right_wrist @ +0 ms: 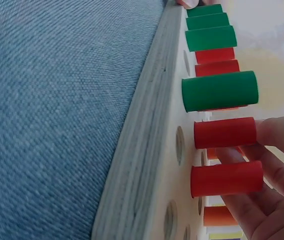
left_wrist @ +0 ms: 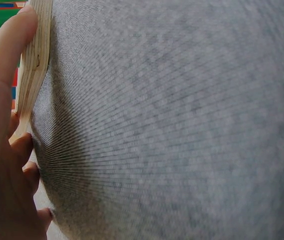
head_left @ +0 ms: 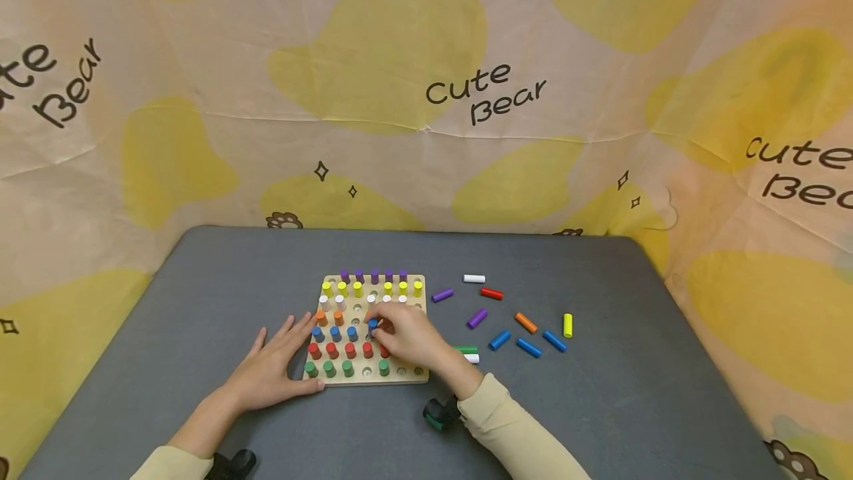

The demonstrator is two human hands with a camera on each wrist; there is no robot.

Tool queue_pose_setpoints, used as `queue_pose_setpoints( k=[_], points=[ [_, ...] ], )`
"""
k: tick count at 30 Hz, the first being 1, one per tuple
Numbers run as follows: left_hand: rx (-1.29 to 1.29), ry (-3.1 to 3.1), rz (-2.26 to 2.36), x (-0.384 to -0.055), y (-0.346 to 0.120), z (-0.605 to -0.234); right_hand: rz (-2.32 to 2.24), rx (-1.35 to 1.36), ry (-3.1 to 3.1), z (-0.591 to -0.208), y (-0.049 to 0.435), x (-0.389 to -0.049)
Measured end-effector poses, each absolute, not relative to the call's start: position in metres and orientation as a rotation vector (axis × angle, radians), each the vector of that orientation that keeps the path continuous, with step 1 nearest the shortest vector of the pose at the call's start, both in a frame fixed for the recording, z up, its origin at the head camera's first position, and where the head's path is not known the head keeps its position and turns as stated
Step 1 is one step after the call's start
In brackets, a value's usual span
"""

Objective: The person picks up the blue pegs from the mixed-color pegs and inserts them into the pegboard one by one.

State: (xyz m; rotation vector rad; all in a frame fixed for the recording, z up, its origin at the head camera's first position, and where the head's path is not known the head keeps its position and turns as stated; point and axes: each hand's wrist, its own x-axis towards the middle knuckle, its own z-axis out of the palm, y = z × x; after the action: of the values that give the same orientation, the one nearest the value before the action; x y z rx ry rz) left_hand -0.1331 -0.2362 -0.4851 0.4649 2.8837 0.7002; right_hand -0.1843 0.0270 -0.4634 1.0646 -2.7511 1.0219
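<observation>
A wooden pegboard (head_left: pixel 366 382) stands on the table with coloured pegs in rows: purple, yellow, white, orange, blue, red and green from back to front. My left hand (head_left: pixel 269 369) lies along its left side, fingers stretched out, thumb at the front left corner. In the left wrist view that thumb (left_wrist: pixel 11 45) presses the board's edge (left_wrist: pixel 37 60). Over the blue row, my right hand (head_left: pixel 413 338) pinches a blue peg (head_left: pixel 372 324) between thumb and fingertips. The right wrist view shows its fingers behind two red pegs (right_wrist: pixel 227 179); the blue peg is hidden there.
Loose pegs lie right of the board: a white peg (head_left: pixel 474 279), a red peg (head_left: pixel 492 293), an orange peg (head_left: pixel 526 322), a yellow peg (head_left: pixel 568 325), two purple and several blue. A green peg (head_left: pixel 466 350) and another white one are near the right wrist. A patterned cloth (head_left: pixel 373 58) hangs behind the table.
</observation>
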Motion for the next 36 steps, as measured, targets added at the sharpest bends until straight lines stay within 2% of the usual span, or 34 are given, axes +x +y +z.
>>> queue_pose_setpoints(
  k=[36],
  points=[
    [0.459,2.872,0.707,-0.1339,-0.2355,-0.4864,0.893,1.058,-2.818,-0.4621,0.0203,-0.1842]
  ],
)
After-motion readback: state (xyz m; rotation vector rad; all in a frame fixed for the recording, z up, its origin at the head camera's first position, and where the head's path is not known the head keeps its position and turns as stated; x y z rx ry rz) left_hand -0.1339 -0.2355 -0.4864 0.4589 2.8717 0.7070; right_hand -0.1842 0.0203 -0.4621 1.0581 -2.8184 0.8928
